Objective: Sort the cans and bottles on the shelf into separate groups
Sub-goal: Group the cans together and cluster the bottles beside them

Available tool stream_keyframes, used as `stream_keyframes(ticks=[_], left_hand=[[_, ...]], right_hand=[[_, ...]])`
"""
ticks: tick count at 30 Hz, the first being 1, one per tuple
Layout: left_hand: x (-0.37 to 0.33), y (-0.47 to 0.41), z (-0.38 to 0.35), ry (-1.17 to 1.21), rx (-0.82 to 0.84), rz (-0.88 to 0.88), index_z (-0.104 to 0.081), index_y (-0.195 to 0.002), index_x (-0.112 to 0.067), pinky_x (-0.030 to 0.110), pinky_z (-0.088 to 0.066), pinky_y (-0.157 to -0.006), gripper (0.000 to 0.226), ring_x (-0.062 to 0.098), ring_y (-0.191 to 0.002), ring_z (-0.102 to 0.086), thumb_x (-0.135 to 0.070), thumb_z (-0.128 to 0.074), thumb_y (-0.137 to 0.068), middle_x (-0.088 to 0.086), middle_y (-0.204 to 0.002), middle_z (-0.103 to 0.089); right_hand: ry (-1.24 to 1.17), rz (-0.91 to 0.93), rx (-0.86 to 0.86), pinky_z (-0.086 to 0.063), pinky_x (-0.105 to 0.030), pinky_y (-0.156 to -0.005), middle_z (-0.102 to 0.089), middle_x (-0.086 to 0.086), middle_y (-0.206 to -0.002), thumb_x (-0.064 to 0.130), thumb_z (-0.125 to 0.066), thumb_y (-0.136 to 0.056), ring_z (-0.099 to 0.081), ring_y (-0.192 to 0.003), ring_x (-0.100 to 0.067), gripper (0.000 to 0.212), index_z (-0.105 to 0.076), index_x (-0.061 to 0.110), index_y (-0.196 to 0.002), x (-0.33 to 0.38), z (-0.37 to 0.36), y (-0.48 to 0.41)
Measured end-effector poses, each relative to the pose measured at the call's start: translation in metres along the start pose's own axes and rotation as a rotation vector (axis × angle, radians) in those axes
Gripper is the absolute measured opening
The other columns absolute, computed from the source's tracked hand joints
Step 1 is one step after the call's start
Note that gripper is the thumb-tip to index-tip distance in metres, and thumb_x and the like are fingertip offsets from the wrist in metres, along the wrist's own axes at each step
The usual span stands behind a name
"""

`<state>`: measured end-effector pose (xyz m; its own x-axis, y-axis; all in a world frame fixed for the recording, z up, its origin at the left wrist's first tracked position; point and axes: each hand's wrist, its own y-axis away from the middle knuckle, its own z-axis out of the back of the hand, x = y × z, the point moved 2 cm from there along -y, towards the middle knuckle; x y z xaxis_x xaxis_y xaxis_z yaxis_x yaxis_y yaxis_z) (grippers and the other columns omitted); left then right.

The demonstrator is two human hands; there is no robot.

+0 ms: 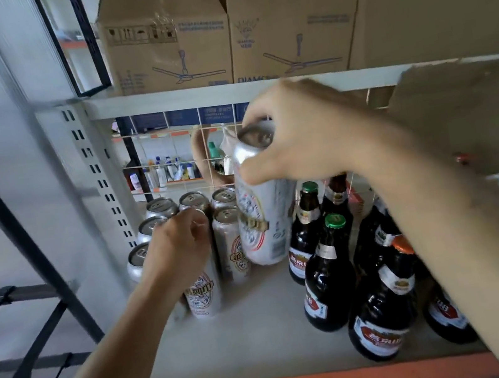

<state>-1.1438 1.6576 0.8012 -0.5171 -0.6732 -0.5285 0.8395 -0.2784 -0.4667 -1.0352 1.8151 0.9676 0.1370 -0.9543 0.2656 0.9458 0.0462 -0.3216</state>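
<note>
Right hand (308,132) has the tall silver can (263,219) by its top rim, fingers and thumb curled round the upper end. The can hangs tilted in the air, just off the shelf (250,337), between the can cluster (191,202) at the back left and the brown bottles (327,284) on the right. Left hand (176,250) has its grip closed over the top of the front can (203,295), which stands upright on the shelf at the near edge of that cluster.

Handling guess: the cans look unopened, so probably full and fairly heavy. They have thin walls, so they're stiff enough but dentable, and smooth, so a top-rim grip could slip. I'd hold round the body. The bottles are glass, heavier and breakable, and packed close together, so I'd go for the neck and lift straight up so they don't clink.

Writing: the can labels are red and white with a gold banner, and the lettering's too blurry for me to read. The bottles have red labels with white characters, also not legible. They have green caps, and one looks orange. The cardboard boxes (163,38) on the shelf above show ceiling fan drawings, and one reads "DIAMO", then gets cut off.
</note>
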Motion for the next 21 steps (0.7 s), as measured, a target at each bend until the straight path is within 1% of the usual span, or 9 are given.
stream_keyframes(ticks=[2,4,6,7,8,10,12,16,21], left_hand=[[0.004,0.007,0.000,-0.025,0.001,-0.017,-0.068,-0.096,-0.019,0.031,-0.051,-0.063,0.020,0.029,-0.075,-0.064,-0.010,-0.052,-0.087,0.005,-0.084,-0.070],[0.009,0.014,-0.001,-0.062,0.002,-0.020,-0.068,-0.098,-0.019,0.028,-0.045,-0.061,0.021,0.033,-0.078,-0.064,-0.010,-0.054,-0.085,0.009,-0.084,-0.071],[0.013,0.020,-0.005,-0.066,0.029,-0.041,-0.068,-0.099,-0.018,0.032,-0.049,-0.063,0.021,0.034,-0.079,-0.064,-0.011,-0.053,-0.085,0.010,-0.085,-0.071],[0.013,0.023,-0.008,-0.052,0.051,-0.057,-0.068,-0.098,-0.018,0.035,-0.051,-0.065,0.021,0.033,-0.078,-0.065,-0.011,-0.052,-0.085,0.009,-0.085,-0.072],[0.013,0.026,-0.010,-0.037,0.076,-0.072,-0.067,-0.096,-0.017,0.037,-0.052,-0.066,0.021,0.031,-0.077,-0.064,-0.012,-0.051,-0.085,0.008,-0.086,-0.071],[0.011,0.030,-0.015,-0.022,0.107,-0.102,-0.065,-0.093,-0.015,0.041,-0.053,-0.068,0.021,0.031,-0.078,-0.063,-0.017,-0.046,-0.083,0.008,-0.089,-0.069],[0.009,0.032,-0.017,-0.025,0.125,-0.106,-0.065,-0.093,-0.014,0.042,-0.052,-0.069,0.022,0.031,-0.083,-0.062,-0.018,-0.045,-0.084,0.008,-0.091,-0.067],[0.006,0.033,-0.019,-0.033,0.127,-0.138,-0.065,-0.089,-0.013,0.043,-0.051,-0.066,0.013,0.032,-0.081,-0.061,-0.011,-0.053,-0.084,0.008,-0.083,-0.066],[0.009,0.031,-0.019,-0.048,0.147,-0.130,-0.063,-0.089,-0.017,0.042,-0.052,-0.066,0.014,0.033,-0.081,-0.062,-0.018,-0.051,-0.082,0.005,-0.083,-0.066]], right_hand=[[0.019,-0.016,0.072,-0.040,-0.025,-0.055,-0.065,0.006,-0.082,0.051,-0.074,-0.061,-0.058,-0.074,-0.015,0.039,-0.065,0.022,-0.086,0.003,-0.035,-0.005],[0.040,-0.039,0.133,-0.044,-0.027,-0.058,-0.063,0.003,-0.080,0.050,-0.074,-0.061,-0.059,-0.073,-0.019,0.048,-0.057,0.015,-0.090,0.002,-0.067,-0.008],[0.050,-0.089,0.169,-0.049,-0.030,-0.061,-0.061,0.004,-0.076,0.045,-0.074,-0.063,-0.060,-0.069,-0.020,0.048,-0.050,0.019,-0.095,-0.005,-0.093,-0.010],[0.057,-0.110,0.197,-0.050,-0.030,-0.061,-0.060,0.004,-0.076,0.044,-0.074,-0.064,-0.060,-0.069,-0.020,0.046,-0.048,0.016,-0.091,-0.008,-0.105,-0.009],[0.058,-0.128,0.225,-0.049,-0.029,-0.060,-0.061,0.004,-0.078,0.044,-0.074,-0.064,-0.061,-0.070,-0.021,0.045,-0.052,0.013,-0.087,-0.011,-0.117,-0.008],[0.045,-0.159,0.260,-0.044,-0.028,-0.055,-0.063,0.002,-0.080,0.047,-0.073,-0.064,-0.062,-0.072,-0.023,0.038,-0.060,0.016,-0.081,-0.018,-0.138,-0.007],[0.031,-0.186,0.272,-0.042,-0.027,-0.054,-0.064,0.001,-0.082,0.048,-0.073,-0.062,-0.062,-0.074,-0.025,0.038,-0.060,0.018,-0.081,-0.025,-0.153,-0.008],[0.007,-0.208,0.289,-0.050,-0.031,-0.063,-0.066,0.001,-0.086,0.047,-0.075,-0.061,-0.064,-0.077,-0.025,0.042,-0.062,0.019,-0.089,-0.036,-0.174,-0.010],[-0.036,-0.212,0.223,-0.042,-0.031,-0.057,-0.061,0.001,-0.084,0.047,-0.076,-0.064,-0.061,-0.078,-0.026,0.047,-0.055,0.016,-0.093,-0.042,-0.187,-0.015]])
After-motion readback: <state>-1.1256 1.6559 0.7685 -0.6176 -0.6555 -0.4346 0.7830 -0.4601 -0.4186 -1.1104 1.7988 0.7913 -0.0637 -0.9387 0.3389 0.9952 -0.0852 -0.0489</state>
